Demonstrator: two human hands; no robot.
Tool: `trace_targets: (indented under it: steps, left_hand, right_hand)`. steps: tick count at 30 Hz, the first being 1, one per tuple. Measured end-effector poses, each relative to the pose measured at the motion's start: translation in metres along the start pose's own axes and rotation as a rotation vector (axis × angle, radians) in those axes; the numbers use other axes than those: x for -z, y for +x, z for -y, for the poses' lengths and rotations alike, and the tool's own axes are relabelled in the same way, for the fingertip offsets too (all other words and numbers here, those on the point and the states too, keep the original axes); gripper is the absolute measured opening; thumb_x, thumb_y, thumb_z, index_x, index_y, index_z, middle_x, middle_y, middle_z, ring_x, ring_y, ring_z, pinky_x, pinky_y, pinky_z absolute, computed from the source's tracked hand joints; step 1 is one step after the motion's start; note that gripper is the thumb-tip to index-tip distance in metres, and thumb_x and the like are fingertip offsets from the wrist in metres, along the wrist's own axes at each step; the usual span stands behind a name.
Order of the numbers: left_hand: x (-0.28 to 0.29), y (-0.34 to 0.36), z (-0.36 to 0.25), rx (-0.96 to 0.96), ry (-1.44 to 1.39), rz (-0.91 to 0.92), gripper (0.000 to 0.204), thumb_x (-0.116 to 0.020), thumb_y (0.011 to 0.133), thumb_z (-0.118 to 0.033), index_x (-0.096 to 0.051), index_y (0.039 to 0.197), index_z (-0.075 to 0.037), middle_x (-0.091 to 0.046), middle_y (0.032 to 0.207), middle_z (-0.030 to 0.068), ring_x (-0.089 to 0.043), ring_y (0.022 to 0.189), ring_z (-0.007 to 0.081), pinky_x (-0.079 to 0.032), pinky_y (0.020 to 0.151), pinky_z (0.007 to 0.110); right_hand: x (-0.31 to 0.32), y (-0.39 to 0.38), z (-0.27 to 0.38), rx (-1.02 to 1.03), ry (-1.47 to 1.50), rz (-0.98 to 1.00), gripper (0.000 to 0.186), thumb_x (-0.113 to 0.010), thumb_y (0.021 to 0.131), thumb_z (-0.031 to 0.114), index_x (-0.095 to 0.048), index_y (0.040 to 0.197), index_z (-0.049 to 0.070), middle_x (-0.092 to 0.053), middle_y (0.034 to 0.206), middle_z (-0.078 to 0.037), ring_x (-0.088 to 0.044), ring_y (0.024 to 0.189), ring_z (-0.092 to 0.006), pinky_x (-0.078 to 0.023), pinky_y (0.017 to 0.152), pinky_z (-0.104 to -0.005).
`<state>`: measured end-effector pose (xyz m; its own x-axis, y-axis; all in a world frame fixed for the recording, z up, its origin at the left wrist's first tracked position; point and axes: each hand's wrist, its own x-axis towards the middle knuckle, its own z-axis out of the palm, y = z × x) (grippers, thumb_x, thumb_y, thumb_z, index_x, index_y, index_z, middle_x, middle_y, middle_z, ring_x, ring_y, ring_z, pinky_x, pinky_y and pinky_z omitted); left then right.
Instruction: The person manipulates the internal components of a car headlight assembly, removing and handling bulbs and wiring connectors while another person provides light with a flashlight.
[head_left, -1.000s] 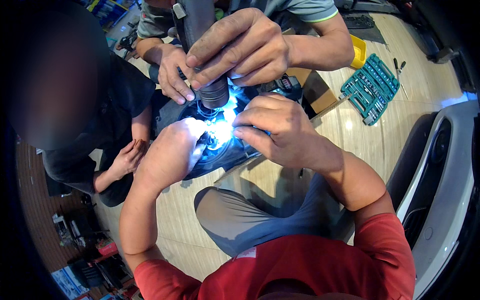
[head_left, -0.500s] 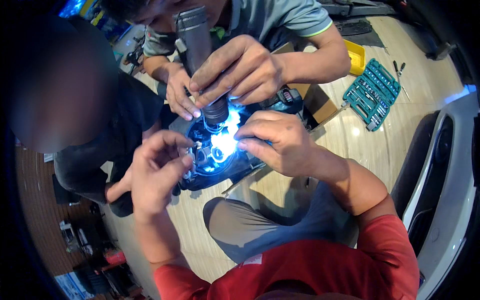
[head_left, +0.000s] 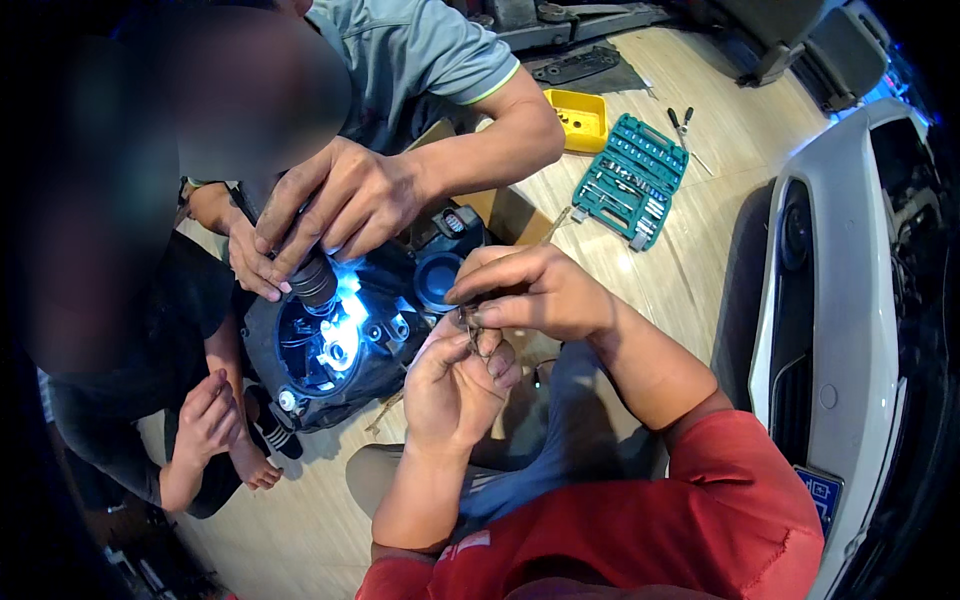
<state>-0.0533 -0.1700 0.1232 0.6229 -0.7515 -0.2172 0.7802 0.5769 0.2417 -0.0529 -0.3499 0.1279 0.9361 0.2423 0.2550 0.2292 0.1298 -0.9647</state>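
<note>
My left hand [head_left: 460, 385] is raised palm up in front of my chest, its fingers curled round a small dark piece [head_left: 464, 318] with a thin wire-like strip. The thumb and fingers of my right hand [head_left: 545, 290] pinch the same piece from above; its exact kind is too small to tell. Just beyond my hands lies a black housing [head_left: 385, 365] like a car headlight's, with a round opening and brightly lit parts inside. A co-worker's hand [head_left: 345, 200] holds a black flashlight [head_left: 315, 283] pointed into that opening.
Another person's hands [head_left: 207, 420] are left of the housing. Beyond my right hand, a green socket-set case [head_left: 597, 165], a yellow tray [head_left: 585, 143] and a black-handled tool [head_left: 684, 125] lie on the floor. A white car bumper [head_left: 830, 350] stands at right.
Both my hands have left the housing and come together nearer my body, with a small dark piece between them. The view has shifted right; the flashlight still lights the housing.
</note>
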Motion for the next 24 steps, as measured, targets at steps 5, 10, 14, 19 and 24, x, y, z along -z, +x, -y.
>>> trace_targets:
  steps: [5,10,14,19,24]
  left_hand:
    - [0.018,0.002,0.002,0.083,-0.032,0.067,0.023,-0.046,0.089,-0.013,-0.052,0.111,-0.006,-0.059,0.088,0.0086,-0.055,0.074,0.0237,-0.045,0.066,0.035]
    - [0.02,-0.001,0.004,0.026,0.043,0.043,0.025,-0.042,0.096,-0.019,-0.053,0.111,-0.003,-0.061,0.09,0.011,-0.059,0.076,0.0261,-0.048,0.067,0.039]
    - [0.005,-0.004,0.004,-0.226,0.444,-0.086,0.028,-0.047,0.1,-0.021,-0.055,0.114,0.002,-0.064,0.093,0.0107,-0.062,0.078,0.0201,-0.051,0.07,0.034]
    - [0.005,-0.007,0.01,-0.427,0.828,-0.232,0.023,-0.057,0.097,-0.015,-0.058,0.111,0.003,-0.066,0.087,0.0076,-0.063,0.075,0.0136,-0.052,0.069,0.025]
    - [0.01,-0.004,0.005,-0.383,0.765,-0.282,0.02,-0.058,0.097,-0.016,-0.06,0.109,0.0,-0.065,0.085,0.006,-0.062,0.073,0.0134,-0.052,0.066,0.026]
  right_hand:
    - [-0.003,-0.006,-0.002,-0.058,-0.076,-0.021,0.016,-0.069,0.081,0.003,-0.07,0.096,-0.002,-0.063,0.094,-0.009,-0.061,0.089,-0.016,-0.048,0.078,-0.0275]
    - [-0.003,-0.009,-0.002,-0.044,-0.13,-0.072,0.013,-0.069,0.082,0.005,-0.067,0.092,-0.003,-0.063,0.092,-0.007,-0.06,0.086,-0.0153,-0.048,0.077,-0.0276]
    - [-0.005,-0.01,0.0,-0.075,-0.179,-0.137,0.014,-0.069,0.082,0.005,-0.066,0.094,-0.003,-0.063,0.092,-0.007,-0.06,0.086,-0.0138,-0.048,0.076,-0.0269]
    - [-0.008,-0.01,0.005,-0.189,-0.081,-0.183,0.018,-0.069,0.083,0.006,-0.067,0.099,-0.002,-0.065,0.09,-0.005,-0.06,0.081,-0.0097,-0.049,0.073,-0.0243]
    - [-0.01,-0.008,0.004,-0.294,0.073,-0.203,0.022,-0.067,0.086,0.006,-0.066,0.107,-0.002,-0.068,0.088,-0.004,-0.061,0.078,-0.007,-0.049,0.07,-0.0225]
